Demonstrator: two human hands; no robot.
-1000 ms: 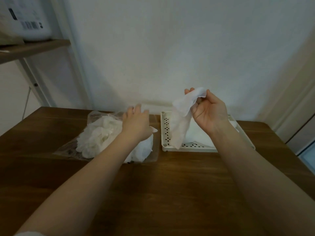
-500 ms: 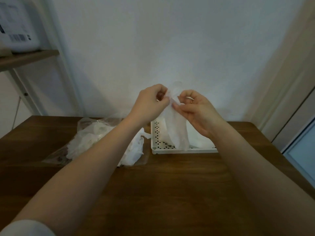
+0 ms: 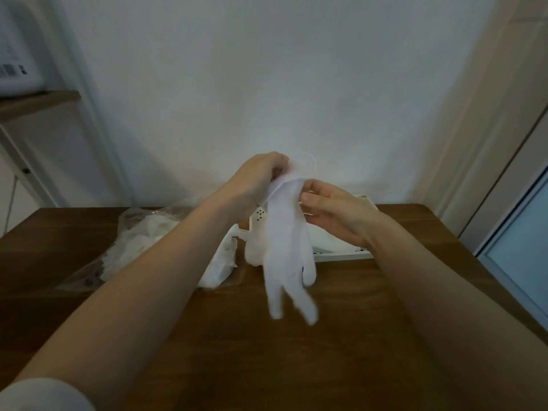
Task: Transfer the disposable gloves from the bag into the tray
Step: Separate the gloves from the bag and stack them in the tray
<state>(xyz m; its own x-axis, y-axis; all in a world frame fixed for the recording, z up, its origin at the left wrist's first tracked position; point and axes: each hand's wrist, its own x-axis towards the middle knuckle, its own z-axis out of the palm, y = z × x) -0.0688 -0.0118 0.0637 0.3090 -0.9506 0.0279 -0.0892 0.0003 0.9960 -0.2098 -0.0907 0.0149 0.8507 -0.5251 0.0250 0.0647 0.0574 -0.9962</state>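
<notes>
A thin, milky-white disposable glove (image 3: pixel 286 247) hangs in the air above the table (image 3: pixel 296 351), held up by its cuff between both hands. The left hand (image 3: pixel 258 179) has its fingers curled round the rolled cuff edge on one side, knuckles up; the right hand (image 3: pixel 332 212) pinches the other side of the cuff between thumb and bent fingers. The cuff is stretched into a soft open loop at the top, and the film is sheer enough there to let the wall show through. Below, the glove drops limp and smooth, its fingers pointing down and slightly blurred, its thumb sticking out to the right.

Behind the glove, near the back of the table, lies a white plastic tray (image 3: pixel 341 256), shallow and rectangular, with a raised rim and small dark perforations in its side. Pale crumpled material lies inside it, mostly hidden by the right hand and the glove. Just left of the tray sits a clear, crinkled plastic bag (image 3: pixel 139 229) stuffed with a heap of more white gloves, some spilling out of its open end towards the tray.

The table is dark brown wood with a visible grain. At the far left a wooden shelf (image 3: pixel 38 100) carries a white box (image 3: pixel 17 66) with a barcode label.
</notes>
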